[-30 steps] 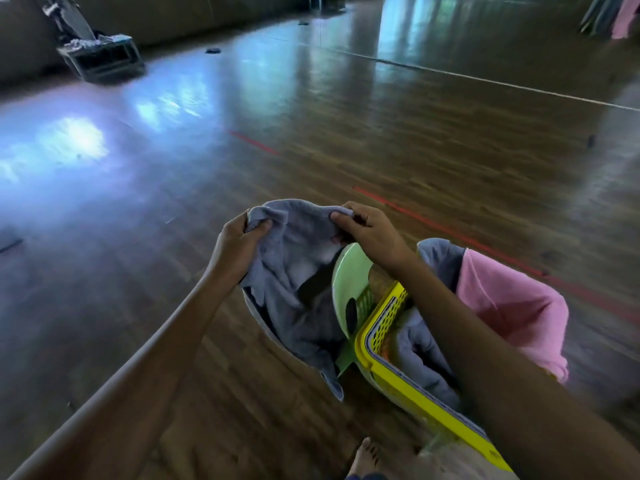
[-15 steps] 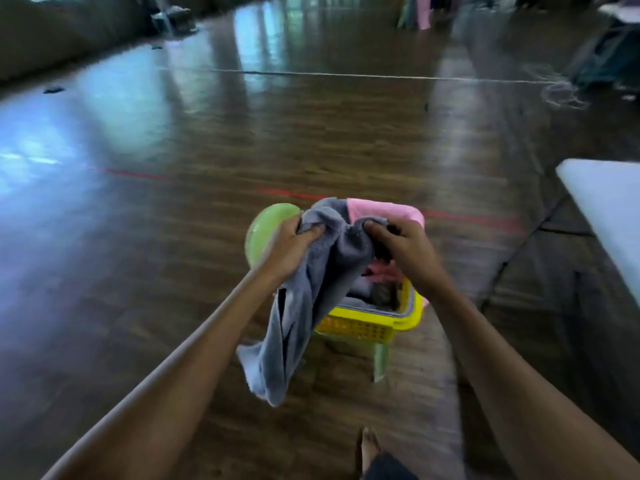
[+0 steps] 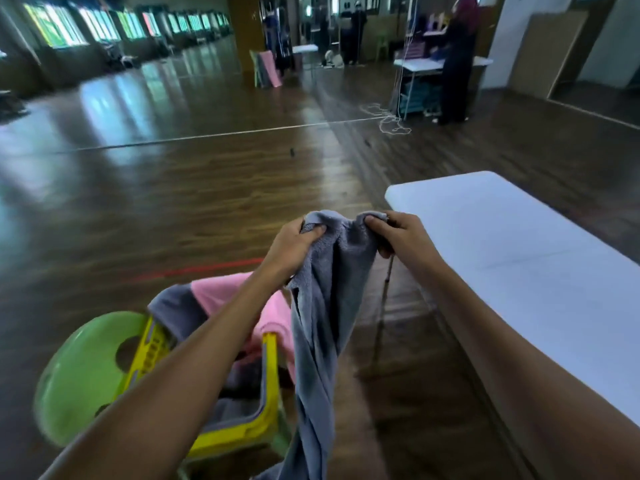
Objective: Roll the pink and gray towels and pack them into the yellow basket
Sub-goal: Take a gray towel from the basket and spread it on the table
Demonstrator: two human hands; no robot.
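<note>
Near left, the yellow basket sits on a green stool. A pink towel and a second gray towel are heaped loosely over its far rim, and neither appears rolled, as far as the blurred view allows. Just right of the basket, a gray towel hangs unrolled in a long twisted drape, lifted clear of the basket by its top edge. The left hand has fingers and thumb curled tight round one bunched corner. The right hand pinches the other corner, and the two hands are close together. To the right, a white surface stretches away above the dark wooden floor.

On this evidence the job is at an early stage: no towel is rolled and none is packed neatly. The towel in hand looks likely to go to the surface to be spread flat and rolled. The pink towel and the other gray one would need the same treatment before the rolls go back into the basket.
</note>
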